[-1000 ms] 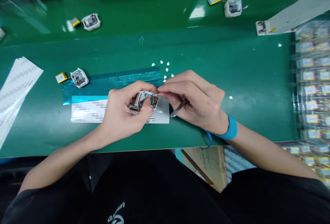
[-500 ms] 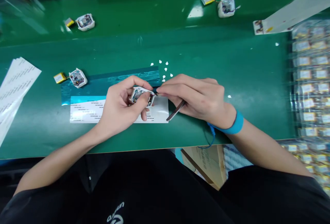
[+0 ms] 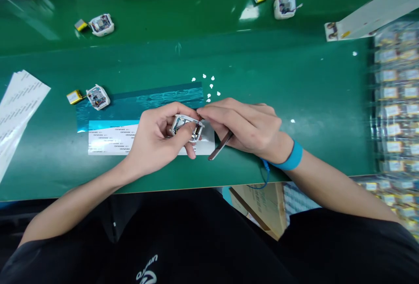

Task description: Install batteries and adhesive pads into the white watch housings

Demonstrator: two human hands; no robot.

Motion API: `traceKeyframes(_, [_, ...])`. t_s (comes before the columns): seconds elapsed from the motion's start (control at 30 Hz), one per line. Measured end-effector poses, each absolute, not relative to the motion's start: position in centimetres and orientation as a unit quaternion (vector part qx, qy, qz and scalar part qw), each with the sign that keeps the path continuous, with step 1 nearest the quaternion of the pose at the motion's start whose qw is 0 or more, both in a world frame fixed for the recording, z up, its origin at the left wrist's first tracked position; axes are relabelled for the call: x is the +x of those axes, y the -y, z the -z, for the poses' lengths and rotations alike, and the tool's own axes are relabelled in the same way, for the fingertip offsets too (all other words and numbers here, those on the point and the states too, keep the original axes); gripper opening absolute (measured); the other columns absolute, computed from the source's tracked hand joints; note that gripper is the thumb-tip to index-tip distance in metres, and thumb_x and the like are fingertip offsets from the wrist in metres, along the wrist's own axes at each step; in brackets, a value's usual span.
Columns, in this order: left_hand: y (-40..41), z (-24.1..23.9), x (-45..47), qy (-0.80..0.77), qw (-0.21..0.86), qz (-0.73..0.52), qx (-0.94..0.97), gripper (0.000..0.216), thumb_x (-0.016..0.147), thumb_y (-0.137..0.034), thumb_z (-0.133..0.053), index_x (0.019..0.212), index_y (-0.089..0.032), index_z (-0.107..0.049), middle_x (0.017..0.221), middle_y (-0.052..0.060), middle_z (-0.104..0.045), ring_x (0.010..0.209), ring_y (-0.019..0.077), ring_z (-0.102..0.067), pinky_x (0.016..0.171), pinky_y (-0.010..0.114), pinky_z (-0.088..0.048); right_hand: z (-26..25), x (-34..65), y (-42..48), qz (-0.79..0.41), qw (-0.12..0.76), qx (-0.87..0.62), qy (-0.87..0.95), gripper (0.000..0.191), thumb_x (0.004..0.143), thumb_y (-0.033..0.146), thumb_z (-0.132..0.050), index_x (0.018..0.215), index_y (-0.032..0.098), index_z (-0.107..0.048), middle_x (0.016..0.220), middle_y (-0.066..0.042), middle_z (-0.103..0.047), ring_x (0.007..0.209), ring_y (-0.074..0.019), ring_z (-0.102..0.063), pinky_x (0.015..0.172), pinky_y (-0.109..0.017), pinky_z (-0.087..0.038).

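Note:
Between the thumb and fingers of my left hand [image 3: 160, 133] is a small white open watch case [image 3: 179, 122] with a circuit board and wires inside. My right hand [image 3: 247, 124] is closed, its fingertips pinched at the right edge of the case; what they pinch there is too small to make out. Tweezers [image 3: 220, 146] lie within the right palm, their grey end sticking out below the fingers. Under the left hand rests a white printed sheet [image 3: 108, 142] of adhesive labels. Along its top edge runs a blue translucent film strip [image 3: 153, 96].
Similar cases with yellow batteries lie at left [image 3: 98, 97], upper left [image 3: 101, 25] and upper right [image 3: 284, 5]. Small white stickers [image 3: 211, 86] dot the mat. Trays of batteries [image 3: 393, 111] line the right edge. A blue wrist strap [image 3: 292, 156] trails a cord.
My left hand has shifted slightly right and down with the watch case. The tweezers' end has tilted and moved a little lower left. The right fingertips stay at the case edge.

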State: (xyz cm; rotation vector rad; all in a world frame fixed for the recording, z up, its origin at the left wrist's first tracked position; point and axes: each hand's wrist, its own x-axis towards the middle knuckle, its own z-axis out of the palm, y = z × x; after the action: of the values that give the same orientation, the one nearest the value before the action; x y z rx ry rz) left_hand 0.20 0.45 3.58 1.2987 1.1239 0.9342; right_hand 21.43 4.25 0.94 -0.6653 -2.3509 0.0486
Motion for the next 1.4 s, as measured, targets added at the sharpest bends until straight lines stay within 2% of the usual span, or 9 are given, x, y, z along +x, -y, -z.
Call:
traceKeyframes(0.13, [-0.7, -3.4, -0.1, -0.495, 0.547, -0.379, 0.559, 0.008, 0.092, -0.015, -0.070, 0.098, -0.020, -0.067, 0.066, -0.002, -0.072, 0.046, 0.0170, -0.071, 0.036, 0.024, -0.044, -1.4, 21.4, -4.7, 0.027, 0.323, -0.346, 0.881, 0.022, 0.104, 0.008, -0.055, 0.122, 0.016, -0.065, 0.105, -0.005, -0.079, 0.076, -0.0144, -0.075, 0.055, -0.026, -0.052])
traceKeyframes(0.23, [-0.6, -3.1, 0.1, -0.498, 0.546, -0.383, 0.555, 0.018, 0.090, -0.013, -0.068, 0.104, -0.022, -0.063, 0.056, -0.006, -0.068, 0.042, 0.0173, -0.069, 0.034, 0.023, -0.041, -1.7, 21.7, -4.8, 0.042, 0.307, -0.309, 0.899, 0.024, 0.106, 0.011, -0.058, 0.128, 0.017, -0.064, 0.120, -0.005, -0.078, 0.090, -0.0168, -0.078, 0.058, -0.026, -0.055])
traceKeyframes(0.37, [-0.4, -2.6, 0.4, -0.509, 0.535, -0.409, 0.537, 0.024, 0.084, -0.009, -0.069, 0.099, -0.023, -0.057, 0.056, -0.007, -0.066, 0.044, 0.0182, -0.071, 0.034, 0.022, -0.043, -1.6, 22.2, -4.7, 0.022, 0.268, -0.241, 0.932, 0.025, 0.106, 0.010, -0.055, 0.124, 0.024, -0.066, 0.120, -0.003, -0.079, 0.096, -0.0186, -0.079, 0.060, -0.026, -0.058])
traceKeyframes(0.53, [-0.4, -2.3, 0.5, -0.523, 0.524, -0.407, 0.535, 0.024, 0.083, -0.010, -0.068, 0.095, -0.024, -0.053, 0.061, -0.006, -0.067, 0.046, 0.0187, -0.072, 0.035, 0.021, -0.048, -1.1, 21.9, -4.6, -0.017, 0.297, -0.247, 0.922, 0.023, 0.106, 0.009, -0.056, 0.118, 0.025, -0.068, 0.114, -0.001, -0.080, 0.093, -0.0185, -0.079, 0.070, -0.028, -0.064])
traceKeyframes(0.67, [-0.1, -2.4, 0.8, -0.500, 0.544, -0.416, 0.530, 0.021, 0.089, -0.013, -0.066, 0.098, -0.025, -0.051, 0.069, -0.005, -0.070, 0.051, 0.0191, -0.075, 0.038, 0.023, -0.054, -0.8, 21.3, -4.1, 0.017, 0.321, -0.237, 0.917, 0.019, 0.103, 0.006, -0.058, 0.117, 0.018, -0.066, 0.109, -0.004, -0.081, 0.086, -0.0175, -0.079, 0.061, -0.026, -0.061])
traceKeyframes(0.87, [0.8, -2.5, 1.0, -0.501, 0.457, -0.459, 0.574, 0.018, 0.094, -0.013, -0.068, 0.098, -0.025, -0.054, 0.072, -0.007, -0.072, 0.058, 0.0132, -0.075, 0.053, 0.021, -0.062, -1.0, 20.9, -3.3, 0.056, 0.319, -0.259, 0.910, 0.019, 0.103, 0.011, -0.061, 0.120, 0.017, -0.067, 0.111, -0.005, -0.081, 0.084, -0.0181, -0.079, 0.056, -0.027, -0.058])
traceKeyframes(1.0, [0.9, -2.3, 0.7, -0.473, 0.412, -0.470, 0.622, 0.021, 0.092, -0.010, -0.069, 0.097, -0.025, -0.055, 0.069, -0.008, -0.070, 0.057, 0.0109, -0.073, 0.054, 0.020, -0.060, -1.7, 20.5, -3.3, -0.134, 0.366, -0.288, 0.875, 0.012, 0.107, 0.018, -0.060, 0.109, 0.022, -0.070, 0.096, 0.000, -0.081, 0.080, -0.0140, -0.076, 0.064, -0.025, -0.057])
traceKeyframes(1.13, [0.8, -2.4, 0.5, -0.472, 0.399, -0.437, 0.654, 0.023, 0.092, -0.009, -0.069, 0.099, -0.025, -0.055, 0.073, -0.007, -0.069, 0.061, 0.0112, -0.074, 0.054, 0.021, -0.058, -2.1, 20.3, -3.7, -0.336, 0.364, -0.345, 0.797, 0.013, 0.103, 0.033, -0.071, 0.096, 0.022, -0.071, 0.086, 0.002, -0.077, 0.053, -0.0096, -0.056, 0.049, -0.027, -0.045])
traceKeyframes(1.4, [0.8, -2.7, 0.8, -0.480, 0.453, -0.439, 0.610, 0.019, 0.097, -0.017, -0.069, 0.099, -0.026, -0.052, 0.078, -0.006, -0.075, 0.065, 0.0148, -0.079, 0.058, 0.024, -0.065, -2.2, 20.4, -4.3, -0.538, 0.313, -0.348, 0.701, 0.025, 0.103, 0.046, -0.071, 0.098, 0.022, -0.071, 0.085, -0.001, -0.075, 0.061, -0.0113, -0.062, 0.050, -0.024, -0.049])
